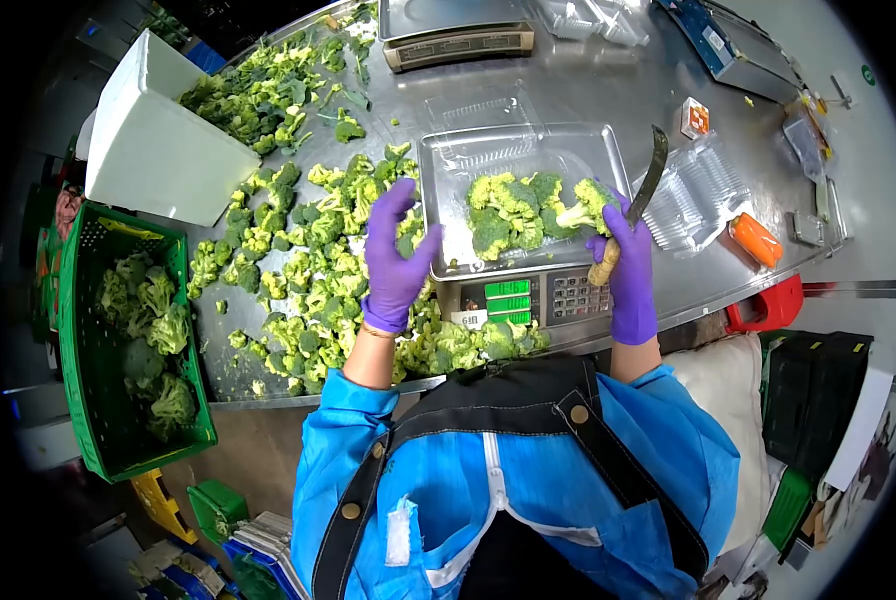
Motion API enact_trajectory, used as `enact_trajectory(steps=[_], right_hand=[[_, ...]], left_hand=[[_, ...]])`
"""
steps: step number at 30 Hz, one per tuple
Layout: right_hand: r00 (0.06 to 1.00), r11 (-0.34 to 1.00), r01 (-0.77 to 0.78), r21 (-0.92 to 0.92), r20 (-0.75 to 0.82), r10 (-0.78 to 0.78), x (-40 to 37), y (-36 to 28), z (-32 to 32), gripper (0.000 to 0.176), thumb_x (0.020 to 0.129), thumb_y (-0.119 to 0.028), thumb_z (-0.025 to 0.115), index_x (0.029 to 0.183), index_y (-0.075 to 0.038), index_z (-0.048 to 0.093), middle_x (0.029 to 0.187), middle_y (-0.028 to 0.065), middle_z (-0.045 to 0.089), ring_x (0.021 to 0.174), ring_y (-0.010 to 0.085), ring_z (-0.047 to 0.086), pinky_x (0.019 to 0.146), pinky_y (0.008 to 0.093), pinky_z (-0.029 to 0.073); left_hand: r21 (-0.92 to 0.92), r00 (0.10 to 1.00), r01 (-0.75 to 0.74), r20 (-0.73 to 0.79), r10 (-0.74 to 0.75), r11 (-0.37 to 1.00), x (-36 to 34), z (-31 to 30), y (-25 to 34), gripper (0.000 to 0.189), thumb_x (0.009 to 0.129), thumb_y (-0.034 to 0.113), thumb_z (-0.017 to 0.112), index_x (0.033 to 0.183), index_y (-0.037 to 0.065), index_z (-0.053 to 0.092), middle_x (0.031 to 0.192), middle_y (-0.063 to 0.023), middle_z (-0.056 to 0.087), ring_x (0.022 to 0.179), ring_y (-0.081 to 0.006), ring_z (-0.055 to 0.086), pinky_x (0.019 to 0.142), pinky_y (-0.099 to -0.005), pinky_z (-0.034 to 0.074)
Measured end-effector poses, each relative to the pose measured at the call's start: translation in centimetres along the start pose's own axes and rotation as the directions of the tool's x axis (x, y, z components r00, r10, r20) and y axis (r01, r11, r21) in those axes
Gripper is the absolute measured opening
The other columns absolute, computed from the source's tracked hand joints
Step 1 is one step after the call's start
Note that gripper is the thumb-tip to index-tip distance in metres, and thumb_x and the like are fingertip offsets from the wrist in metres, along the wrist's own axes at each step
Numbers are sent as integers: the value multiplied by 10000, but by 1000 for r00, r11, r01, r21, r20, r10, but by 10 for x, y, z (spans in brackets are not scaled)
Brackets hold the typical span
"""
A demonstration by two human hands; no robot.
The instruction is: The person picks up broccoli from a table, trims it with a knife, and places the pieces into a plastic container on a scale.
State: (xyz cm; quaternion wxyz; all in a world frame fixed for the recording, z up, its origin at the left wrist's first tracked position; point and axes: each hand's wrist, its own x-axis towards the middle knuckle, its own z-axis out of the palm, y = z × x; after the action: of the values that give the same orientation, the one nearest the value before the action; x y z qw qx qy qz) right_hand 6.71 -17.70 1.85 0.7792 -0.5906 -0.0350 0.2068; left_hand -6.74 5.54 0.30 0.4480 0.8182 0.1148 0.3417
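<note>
My left hand (pixel 396 262), in a purple glove, is open with fingers spread, over the loose broccoli florets (pixel 318 275) at the left edge of the scale. In my gloved right hand (pixel 630 270) is a knife with a curved dark blade (pixel 652 178) pointing up and away and a pale handle (pixel 602 264). The same hand's fingertips are at a broccoli floret (pixel 590 208) on the right side of the clear plastic tray (pixel 458 205). More broccoli pieces (pixel 513 212) lie in that tray. It rests on the scale's metal pan (pixel 438 250), above a lit green display (pixel 508 296).
A white foam box (pixel 158 140) and a green crate (pixel 133 450) holding broccoli heads stand at left. Broccoli trimmings (pixel 268 90) are piled behind. A second scale (pixel 458 45) sits at the back. Clear containers (pixel 703 190) and an orange bundle (pixel 756 240) lie at right.
</note>
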Motion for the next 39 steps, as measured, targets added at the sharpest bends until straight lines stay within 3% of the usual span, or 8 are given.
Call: enact_trajectory(steps=[4,11,22,26,31,32,37,39], right_hand=[[995,1000,3,24,96,-5,-3,1,11,442,827,-215,608,1196,6,508,863,64,612,460,49,446,411,175,371],[889,949,-134,-287,389,243,-22,10,34,532,803,-323,653,1226,-37,504,729,13,573,474,46,467,436,190,381],[800,938,-256,-233,493,341,-31,20,51,644,849,-444,562,1315,-37,384,943,58,554,522,58,479,458,196,408],[907,899,178,-401,421,8,-32,19,51,645,803,-338,656,1333,-86,387,763,16,593,548,68,525,491,240,442],[754,677,570,-466,624,-205,-41,17,55,577,714,-214,723,1244,-141,507,698,21,591,562,112,561,522,272,459],[681,567,670,-479,701,-212,-44,16,59,558,686,-199,735,1208,-148,542,694,30,590,566,138,573,535,280,465],[751,692,629,-356,508,-421,-36,40,55,359,707,-153,717,1050,-93,629,750,63,615,631,178,601,587,275,471],[812,780,513,-358,499,-305,-38,31,51,331,724,-150,709,1034,-69,630,763,64,621,648,157,599,595,267,467]], left_hand=[[-17,999,-50,-11,50,999,-5,-7,8,544,716,44,657,1229,49,475,1149,-85,527,971,-173,531,836,-300,429],[-262,892,133,452,0,956,-16,25,41,810,656,191,755,1341,58,344,1310,-137,410,1183,-267,428,984,-342,348],[-552,851,458,498,-166,697,-31,21,22,353,712,60,680,1016,58,501,1348,-161,376,1253,-256,367,1039,-358,275],[-743,813,555,392,-429,373,-41,21,17,283,799,206,605,1006,75,465,1254,-197,471,1023,-222,546,905,-344,429],[-638,767,604,302,-566,478,-48,26,20,268,863,174,546,1081,60,439,1218,-136,494,1015,-165,508,887,-303,404],[-419,868,496,225,-442,760,-49,28,24,386,870,192,538,1208,53,413,1223,-122,480,1040,-167,501,907,-301,392],[-703,788,609,489,-374,366,-49,26,34,587,838,189,580,1349,51,327,1220,-73,492,1082,-159,488,930,-290,380],[-621,781,623,516,-350,474,-47,23,36,577,827,180,589,1336,50,349,1210,-65,501,1076,-157,493,915,-286,392]])
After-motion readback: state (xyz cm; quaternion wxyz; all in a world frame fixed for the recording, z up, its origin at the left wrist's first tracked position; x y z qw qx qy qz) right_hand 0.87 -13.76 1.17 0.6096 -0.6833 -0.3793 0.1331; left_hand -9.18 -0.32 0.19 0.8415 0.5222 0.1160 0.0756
